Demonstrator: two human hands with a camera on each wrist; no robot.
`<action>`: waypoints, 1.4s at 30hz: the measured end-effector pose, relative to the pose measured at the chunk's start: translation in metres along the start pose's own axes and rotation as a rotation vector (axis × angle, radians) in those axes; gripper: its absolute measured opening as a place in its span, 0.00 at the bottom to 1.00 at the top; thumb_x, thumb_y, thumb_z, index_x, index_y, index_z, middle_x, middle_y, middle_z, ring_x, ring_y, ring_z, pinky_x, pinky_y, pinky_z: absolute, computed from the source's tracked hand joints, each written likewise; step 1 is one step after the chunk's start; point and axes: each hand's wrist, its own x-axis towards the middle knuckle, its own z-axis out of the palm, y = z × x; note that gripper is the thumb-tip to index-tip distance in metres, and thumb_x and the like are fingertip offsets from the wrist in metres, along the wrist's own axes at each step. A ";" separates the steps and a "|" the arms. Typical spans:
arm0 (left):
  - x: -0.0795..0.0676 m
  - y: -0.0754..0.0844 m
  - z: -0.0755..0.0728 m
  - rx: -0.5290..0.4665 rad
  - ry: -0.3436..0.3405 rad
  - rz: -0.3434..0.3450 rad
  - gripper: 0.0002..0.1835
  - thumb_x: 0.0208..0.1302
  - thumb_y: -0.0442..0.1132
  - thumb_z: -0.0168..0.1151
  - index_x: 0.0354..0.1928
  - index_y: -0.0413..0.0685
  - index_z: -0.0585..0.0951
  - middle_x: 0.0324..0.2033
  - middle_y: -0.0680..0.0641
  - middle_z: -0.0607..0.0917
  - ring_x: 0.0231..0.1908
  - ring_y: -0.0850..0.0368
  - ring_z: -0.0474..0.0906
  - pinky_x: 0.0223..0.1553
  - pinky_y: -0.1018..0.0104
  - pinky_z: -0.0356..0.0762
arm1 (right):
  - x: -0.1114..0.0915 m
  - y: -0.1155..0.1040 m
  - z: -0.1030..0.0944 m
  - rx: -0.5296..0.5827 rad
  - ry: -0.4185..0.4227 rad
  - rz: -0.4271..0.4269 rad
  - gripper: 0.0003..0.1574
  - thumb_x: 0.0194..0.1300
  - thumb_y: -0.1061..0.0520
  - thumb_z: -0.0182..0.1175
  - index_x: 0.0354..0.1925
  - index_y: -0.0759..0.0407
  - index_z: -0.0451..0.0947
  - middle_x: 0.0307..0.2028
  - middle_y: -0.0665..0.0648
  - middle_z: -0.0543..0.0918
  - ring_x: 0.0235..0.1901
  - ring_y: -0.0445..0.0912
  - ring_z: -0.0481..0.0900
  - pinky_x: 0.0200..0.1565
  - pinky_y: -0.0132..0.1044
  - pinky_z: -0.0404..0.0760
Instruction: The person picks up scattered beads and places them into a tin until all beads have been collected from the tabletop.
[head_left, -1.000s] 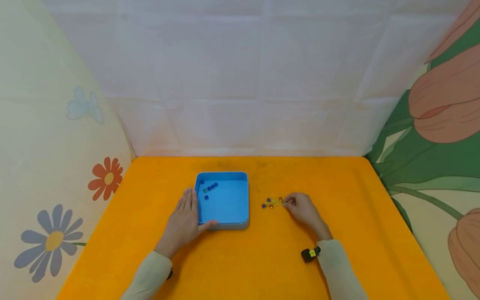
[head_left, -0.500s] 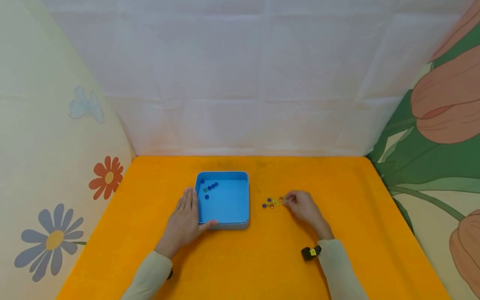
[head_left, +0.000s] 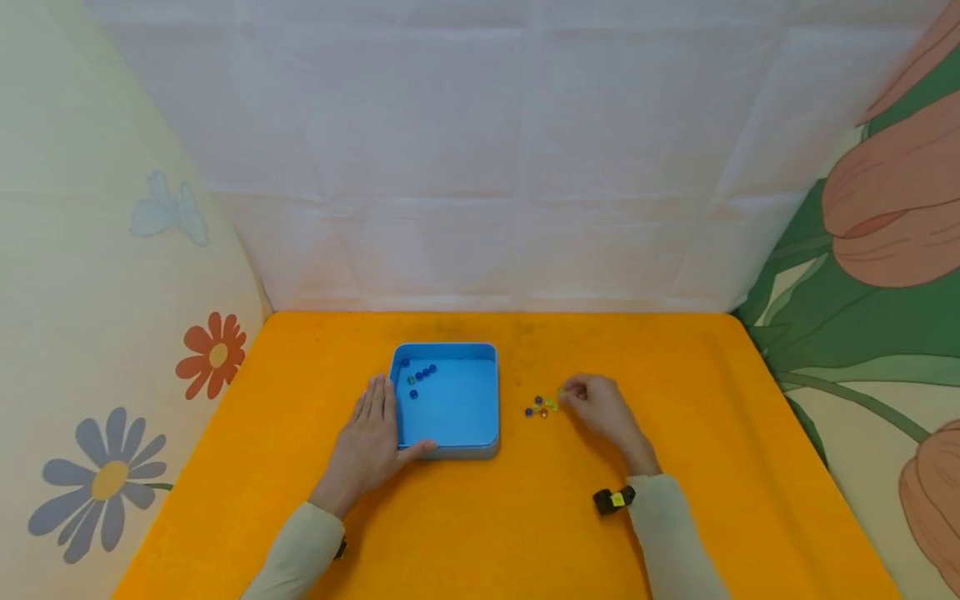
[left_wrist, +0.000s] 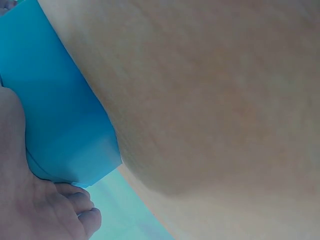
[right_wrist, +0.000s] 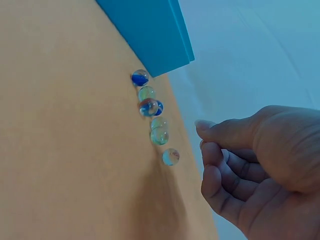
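Note:
In the head view my left hand (head_left: 367,446) lies with straight fingers along the left wall of a square blue box (head_left: 450,417), its thumb over the near rim. Several marbles (head_left: 420,375), mostly dark blue, are inside near the box's far left corner. To the right of the box my right hand (head_left: 603,408) pinches a small yellow-green marble (head_left: 562,391) between thumb and index finger; in the right wrist view the fingers mostly hide it. Beside those fingertips a loose group of marbles (right_wrist: 159,135) lies on the table, some blue, some pale green, some amber.
An orange cloth covers the table (head_left: 465,533). A white sheet (head_left: 487,167) hangs behind it, with flower-patterned cloths (head_left: 862,367) at both sides. A small black camera (head_left: 611,501) sits at the right wrist.
My right hand has pinched the marble at the right end of the group and shifted slightly left and away from me. The left hand and the box have stayed still.

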 end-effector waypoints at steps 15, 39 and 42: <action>-0.001 -0.001 0.001 0.014 0.016 0.009 0.68 0.62 0.78 0.59 0.80 0.26 0.52 0.81 0.26 0.54 0.82 0.30 0.52 0.80 0.38 0.58 | 0.008 -0.026 0.009 0.041 0.017 -0.012 0.12 0.74 0.55 0.67 0.48 0.62 0.86 0.41 0.59 0.89 0.38 0.46 0.84 0.42 0.42 0.87; 0.000 0.000 0.000 0.000 0.014 0.012 0.67 0.62 0.77 0.60 0.80 0.25 0.51 0.81 0.26 0.54 0.81 0.29 0.52 0.79 0.38 0.59 | 0.027 -0.057 0.017 0.062 -0.012 -0.046 0.12 0.73 0.53 0.67 0.48 0.60 0.87 0.39 0.56 0.88 0.34 0.45 0.81 0.38 0.36 0.84; -0.001 0.000 0.000 -0.011 0.009 0.007 0.67 0.62 0.77 0.60 0.80 0.26 0.51 0.81 0.26 0.53 0.81 0.28 0.52 0.79 0.37 0.59 | 0.028 -0.061 0.019 0.070 -0.013 -0.048 0.12 0.73 0.54 0.68 0.48 0.61 0.87 0.39 0.58 0.89 0.32 0.45 0.81 0.37 0.36 0.84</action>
